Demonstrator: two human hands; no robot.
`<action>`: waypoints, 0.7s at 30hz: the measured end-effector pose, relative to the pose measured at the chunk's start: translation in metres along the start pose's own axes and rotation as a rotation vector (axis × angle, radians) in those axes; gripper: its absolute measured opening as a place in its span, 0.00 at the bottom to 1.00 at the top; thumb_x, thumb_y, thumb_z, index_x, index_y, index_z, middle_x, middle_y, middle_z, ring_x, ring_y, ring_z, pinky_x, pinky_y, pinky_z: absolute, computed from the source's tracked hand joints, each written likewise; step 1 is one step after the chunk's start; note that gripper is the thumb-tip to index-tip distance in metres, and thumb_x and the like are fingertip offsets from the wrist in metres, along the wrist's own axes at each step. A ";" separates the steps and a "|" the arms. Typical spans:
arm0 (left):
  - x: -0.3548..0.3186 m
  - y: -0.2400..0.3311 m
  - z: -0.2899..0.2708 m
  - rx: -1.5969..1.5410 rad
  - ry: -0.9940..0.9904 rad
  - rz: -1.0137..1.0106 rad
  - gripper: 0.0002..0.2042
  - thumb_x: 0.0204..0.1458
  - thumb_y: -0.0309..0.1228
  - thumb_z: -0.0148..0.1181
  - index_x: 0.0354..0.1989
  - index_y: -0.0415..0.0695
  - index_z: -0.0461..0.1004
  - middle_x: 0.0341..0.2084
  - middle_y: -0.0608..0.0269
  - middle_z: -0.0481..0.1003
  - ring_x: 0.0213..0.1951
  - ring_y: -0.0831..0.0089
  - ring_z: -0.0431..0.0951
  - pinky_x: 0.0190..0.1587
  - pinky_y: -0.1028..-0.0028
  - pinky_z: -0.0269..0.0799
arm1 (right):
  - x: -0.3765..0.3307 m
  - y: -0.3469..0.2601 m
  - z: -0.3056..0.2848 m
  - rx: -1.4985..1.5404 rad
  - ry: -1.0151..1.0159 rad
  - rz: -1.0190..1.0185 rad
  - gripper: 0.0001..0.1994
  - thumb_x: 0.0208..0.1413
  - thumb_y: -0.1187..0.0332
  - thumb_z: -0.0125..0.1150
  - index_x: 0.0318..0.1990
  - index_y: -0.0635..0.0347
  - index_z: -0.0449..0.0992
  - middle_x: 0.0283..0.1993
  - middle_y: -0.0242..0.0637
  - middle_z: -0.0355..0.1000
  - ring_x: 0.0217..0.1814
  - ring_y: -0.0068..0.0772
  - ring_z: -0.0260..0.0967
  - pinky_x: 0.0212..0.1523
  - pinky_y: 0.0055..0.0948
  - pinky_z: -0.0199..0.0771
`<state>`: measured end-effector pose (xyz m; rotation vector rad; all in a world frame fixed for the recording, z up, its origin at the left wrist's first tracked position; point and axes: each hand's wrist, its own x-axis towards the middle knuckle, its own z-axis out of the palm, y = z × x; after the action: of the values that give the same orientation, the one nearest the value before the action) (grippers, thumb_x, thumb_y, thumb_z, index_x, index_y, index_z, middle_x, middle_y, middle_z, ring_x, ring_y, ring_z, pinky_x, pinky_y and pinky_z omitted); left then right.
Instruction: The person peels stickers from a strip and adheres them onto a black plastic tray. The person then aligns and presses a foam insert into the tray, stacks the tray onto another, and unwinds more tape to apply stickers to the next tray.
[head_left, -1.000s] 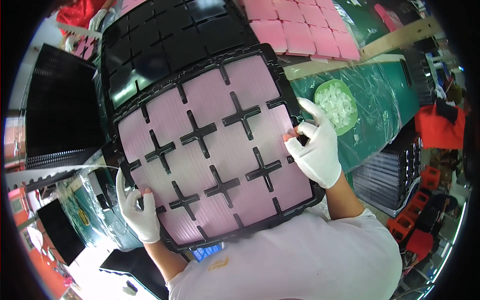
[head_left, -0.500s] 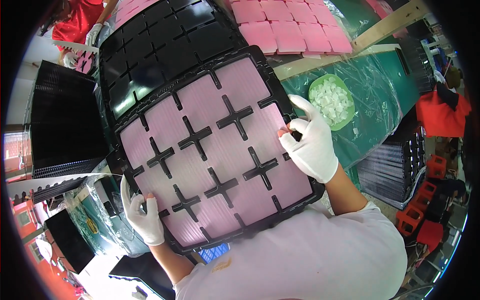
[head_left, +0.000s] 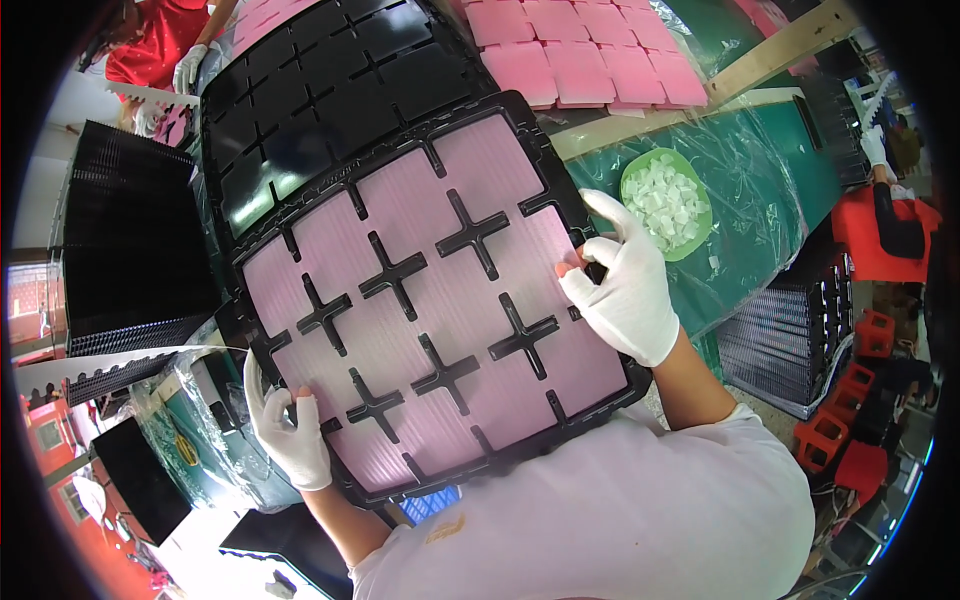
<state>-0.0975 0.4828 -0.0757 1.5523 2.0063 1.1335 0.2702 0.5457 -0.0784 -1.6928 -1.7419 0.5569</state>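
Note:
Both hands, in white gloves with some bare fingertips showing, hold a black plastic tray by its opposite sides. Raised black crosses divide the tray, and pinkish, finely striped material shows in its sections. My left hand grips the lower left rim, thumb on top. My right hand pinches the right rim, with its index finger stretched along the edge. The fingers under the rim are hidden. Just beyond, a second tray with glossy black panels touches or overlaps the far edge of mine; which of the two, I cannot tell.
A green bowl of white pieces stands on the plastic-covered green table at right. Pink pads lie at the back beside a wooden bar. Stacks of black trays rise at left and right. A co-worker's gloved hand is at upper left.
My hands and the tray stay almost still. At far right, a person in red has shifted, and an arm now shows there.

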 end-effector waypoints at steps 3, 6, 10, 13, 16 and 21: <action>-0.001 0.002 -0.002 0.009 -0.050 -0.081 0.05 0.48 0.19 0.57 0.24 0.30 0.67 0.69 0.44 0.60 0.68 0.56 0.60 0.68 0.65 0.50 | 0.000 -0.002 -0.002 -0.005 -0.016 0.020 0.09 0.43 0.70 0.70 0.24 0.66 0.77 0.62 0.51 0.67 0.46 0.46 0.71 0.49 0.36 0.72; -0.001 0.001 -0.002 0.006 -0.060 -0.075 0.05 0.48 0.18 0.57 0.24 0.30 0.68 0.68 0.44 0.60 0.68 0.56 0.60 0.68 0.65 0.50 | 0.000 -0.002 0.001 0.028 0.009 0.032 0.09 0.43 0.70 0.70 0.24 0.66 0.77 0.62 0.51 0.67 0.47 0.46 0.72 0.50 0.36 0.73; 0.000 -0.001 -0.001 0.009 -0.049 -0.081 0.05 0.49 0.17 0.57 0.24 0.30 0.68 0.68 0.44 0.60 0.69 0.54 0.60 0.68 0.65 0.50 | 0.001 0.001 0.001 -0.014 0.027 -0.031 0.08 0.43 0.70 0.69 0.24 0.66 0.77 0.61 0.51 0.68 0.50 0.48 0.72 0.51 0.36 0.73; -0.001 -0.001 -0.002 0.025 -0.052 -0.068 0.05 0.50 0.17 0.58 0.25 0.29 0.68 0.68 0.44 0.60 0.69 0.54 0.59 0.69 0.65 0.50 | 0.001 0.000 0.000 -0.004 0.031 -0.017 0.08 0.44 0.71 0.69 0.25 0.66 0.77 0.61 0.52 0.68 0.51 0.49 0.73 0.52 0.35 0.73; -0.002 -0.003 -0.001 0.025 -0.050 -0.065 0.06 0.50 0.17 0.58 0.25 0.29 0.69 0.68 0.44 0.61 0.69 0.54 0.59 0.69 0.65 0.49 | 0.000 0.001 0.001 0.011 0.025 -0.002 0.07 0.44 0.71 0.69 0.24 0.66 0.78 0.61 0.52 0.68 0.51 0.49 0.73 0.52 0.36 0.73; -0.001 -0.006 0.000 0.034 -0.042 0.002 0.07 0.52 0.18 0.59 0.25 0.29 0.68 0.68 0.43 0.61 0.68 0.55 0.60 0.69 0.65 0.49 | 0.002 0.003 0.001 -0.055 0.034 -0.055 0.08 0.44 0.70 0.69 0.24 0.65 0.78 0.59 0.53 0.69 0.51 0.50 0.73 0.52 0.36 0.73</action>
<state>-0.1003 0.4811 -0.0804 1.5816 2.0067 1.0642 0.2713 0.5483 -0.0807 -1.6771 -1.7884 0.4565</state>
